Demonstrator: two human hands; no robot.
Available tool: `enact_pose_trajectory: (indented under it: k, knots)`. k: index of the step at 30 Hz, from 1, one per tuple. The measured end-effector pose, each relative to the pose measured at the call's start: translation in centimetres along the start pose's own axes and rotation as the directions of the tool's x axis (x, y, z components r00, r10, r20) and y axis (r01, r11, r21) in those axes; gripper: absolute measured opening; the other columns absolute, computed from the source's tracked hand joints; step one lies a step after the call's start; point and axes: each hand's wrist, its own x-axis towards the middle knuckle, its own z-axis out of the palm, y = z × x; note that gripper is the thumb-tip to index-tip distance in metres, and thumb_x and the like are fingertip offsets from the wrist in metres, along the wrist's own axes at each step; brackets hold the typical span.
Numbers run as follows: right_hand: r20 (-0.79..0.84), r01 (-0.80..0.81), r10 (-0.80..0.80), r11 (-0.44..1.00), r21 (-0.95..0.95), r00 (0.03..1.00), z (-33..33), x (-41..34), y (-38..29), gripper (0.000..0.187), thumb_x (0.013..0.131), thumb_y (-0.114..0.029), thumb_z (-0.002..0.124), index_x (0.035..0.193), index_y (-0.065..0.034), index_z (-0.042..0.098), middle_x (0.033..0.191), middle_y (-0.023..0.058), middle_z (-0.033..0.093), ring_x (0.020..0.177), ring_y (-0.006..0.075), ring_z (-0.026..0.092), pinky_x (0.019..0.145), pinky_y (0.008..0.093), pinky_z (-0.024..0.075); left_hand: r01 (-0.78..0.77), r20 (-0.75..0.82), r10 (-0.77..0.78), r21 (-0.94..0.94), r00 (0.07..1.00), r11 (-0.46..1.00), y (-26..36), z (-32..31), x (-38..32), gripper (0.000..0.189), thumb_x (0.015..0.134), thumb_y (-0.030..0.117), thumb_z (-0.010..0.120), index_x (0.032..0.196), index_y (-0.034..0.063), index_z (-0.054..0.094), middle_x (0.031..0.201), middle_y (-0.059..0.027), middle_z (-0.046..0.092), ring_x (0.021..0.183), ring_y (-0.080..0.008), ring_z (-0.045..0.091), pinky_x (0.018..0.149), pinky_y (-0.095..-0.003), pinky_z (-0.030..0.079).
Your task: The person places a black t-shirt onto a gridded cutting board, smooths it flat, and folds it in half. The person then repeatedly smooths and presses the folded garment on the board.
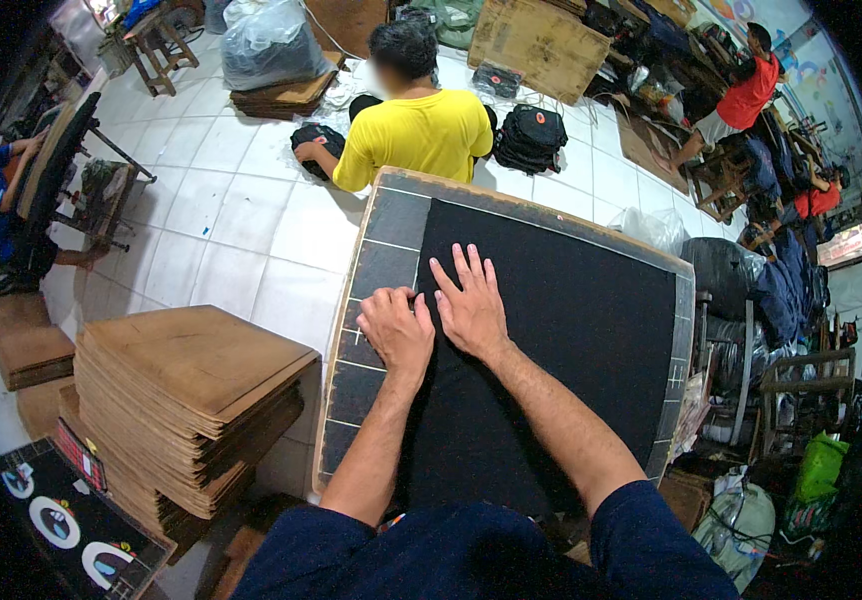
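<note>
Black fabric (pixel 581 315) lies spread over a dark board (pixel 386 217) marked with white lines and edged in tan. My left hand (pixel 397 326) rests at the fabric's left edge, its fingers curled and the thumb beside the cloth; whether it pinches the edge cannot be told. Just to its right, my right hand (pixel 472 304) lies flat on the fabric with the fingers spread and nothing held. The near end of the cloth runs down towards my body, where my dark shirt hides part of it.
A tall stack of brown boards (pixel 198 360) stands left of the work board. Beyond the far edge, a person in yellow (pixel 416 139) sits by folded black garments (pixel 532 139). A black panel with printed shapes (pixel 63 517) lies lower left. Plastic-wrapped bundles (pixel 716 274) are at the right.
</note>
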Motion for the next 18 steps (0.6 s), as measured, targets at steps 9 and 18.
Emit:
enact_pose_trajectory:
  k: [9, 18]
  knots:
    - [0.043, 0.040, -0.040, 0.999, 0.004, 0.998, -0.2, 0.8, 0.6, 0.054, 0.105, -0.032, 0.053, 0.158, -0.0195, 0.049, 0.169, 0.0224, 0.029, 0.159, 0.0418, 0.022, 0.128, 0.0598, 0.0173, -0.003, 0.090, 0.001, 0.019, 0.996, 1.000, 0.8, 0.6, 0.7, 0.014, 0.096, 0.016, 0.066, 0.104, 0.0046, 0.061, 0.100, -0.0121, 0.061, 0.103, -0.0330, 0.056, 0.087, -0.0510, 0.040]
    - [0.086, 0.092, -0.088, 0.995, -0.045, 0.992, -0.2, -0.2, -0.4, 0.054, 0.106, -0.036, 0.050, 0.159, -0.0233, 0.047, 0.170, 0.0208, 0.027, 0.160, 0.0406, 0.020, 0.127, 0.0636, 0.0154, 0.037, 0.064, -0.031, -0.105, 0.997, 0.994, 0.6, 1.1, 0.2, 0.019, 0.097, 0.011, 0.061, 0.115, 0.0041, 0.059, 0.109, -0.0127, 0.063, 0.107, -0.0334, 0.057, 0.092, -0.0509, 0.039]
